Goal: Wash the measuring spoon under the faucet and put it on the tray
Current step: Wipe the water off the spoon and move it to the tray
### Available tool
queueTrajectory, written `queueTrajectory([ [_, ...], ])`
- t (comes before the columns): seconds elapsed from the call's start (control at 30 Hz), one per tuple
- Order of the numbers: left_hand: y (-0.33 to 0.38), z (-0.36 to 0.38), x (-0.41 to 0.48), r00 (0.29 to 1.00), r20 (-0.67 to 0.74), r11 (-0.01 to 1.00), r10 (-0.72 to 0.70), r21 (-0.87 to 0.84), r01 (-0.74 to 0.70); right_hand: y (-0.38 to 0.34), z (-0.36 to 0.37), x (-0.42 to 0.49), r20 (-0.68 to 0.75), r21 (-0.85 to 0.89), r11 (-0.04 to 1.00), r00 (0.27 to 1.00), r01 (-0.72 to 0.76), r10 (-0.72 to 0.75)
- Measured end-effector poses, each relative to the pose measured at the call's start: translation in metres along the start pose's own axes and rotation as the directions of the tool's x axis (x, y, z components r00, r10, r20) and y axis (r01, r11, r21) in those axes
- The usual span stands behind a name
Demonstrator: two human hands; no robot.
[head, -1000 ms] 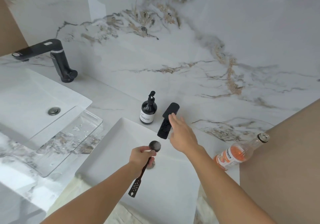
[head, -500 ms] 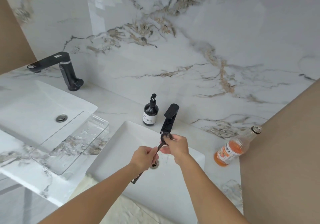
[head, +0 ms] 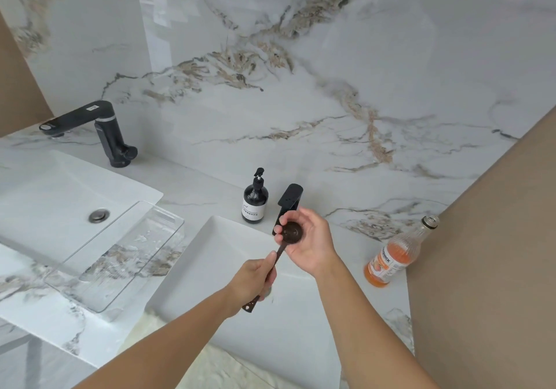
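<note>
A dark measuring spoon (head: 291, 232) with a long perforated handle is held over the right white sink (head: 228, 244), just below the spout of the black faucet (head: 289, 200). My left hand (head: 252, 280) grips the handle near its middle. My right hand (head: 310, 241) cups the round bowl of the spoon, thumb and fingers curled round its rim. The bowl faces up toward me. I cannot make out any running water. The clear glass tray (head: 90, 283) lies on the counter to the left, bridging the gap between the two sinks.
A black soap pump bottle (head: 255, 200) stands behind the sink, left of the faucet. An open bottle of orange liquid (head: 391, 256) stands at the right by a tan wall. A second sink (head: 45, 196) and black faucet (head: 99, 129) lie far left.
My right hand left the faucet handle and came down onto the spoon's bowl. The left hand raised the spoon toward the spout. The view shifted slightly.
</note>
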State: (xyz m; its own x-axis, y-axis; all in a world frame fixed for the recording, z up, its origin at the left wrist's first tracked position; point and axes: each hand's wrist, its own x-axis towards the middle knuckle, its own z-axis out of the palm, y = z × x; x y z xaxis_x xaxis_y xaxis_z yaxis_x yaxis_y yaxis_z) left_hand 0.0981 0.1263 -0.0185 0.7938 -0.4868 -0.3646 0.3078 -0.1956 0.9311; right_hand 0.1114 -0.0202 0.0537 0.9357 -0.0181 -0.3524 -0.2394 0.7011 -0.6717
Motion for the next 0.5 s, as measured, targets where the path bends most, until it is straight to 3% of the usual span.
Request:
queueTrajectory([
  [0.13, -0.007, -0.005, -0.003, 0.993, 0.072, 0.994, -0.096, -0.053, 0.100, -0.020, 0.025, -0.007, 0.115, -0.183, 0.981, 0.992, 0.067, -0.046],
  [0.33, -0.005, -0.015, -0.002, 0.991, 0.113, 0.898, -0.070, -0.426, 0.112, -0.043, 0.067, -0.021, 0.276, -0.307, 0.917, 0.946, 0.254, -0.170],
  [0.5, 0.006, -0.023, 0.003, 0.993, 0.102, 0.808, -0.067, -0.578, 0.114, -0.066, 0.098, -0.032, 0.382, -0.379, 0.853, 0.900, 0.358, -0.208],
])
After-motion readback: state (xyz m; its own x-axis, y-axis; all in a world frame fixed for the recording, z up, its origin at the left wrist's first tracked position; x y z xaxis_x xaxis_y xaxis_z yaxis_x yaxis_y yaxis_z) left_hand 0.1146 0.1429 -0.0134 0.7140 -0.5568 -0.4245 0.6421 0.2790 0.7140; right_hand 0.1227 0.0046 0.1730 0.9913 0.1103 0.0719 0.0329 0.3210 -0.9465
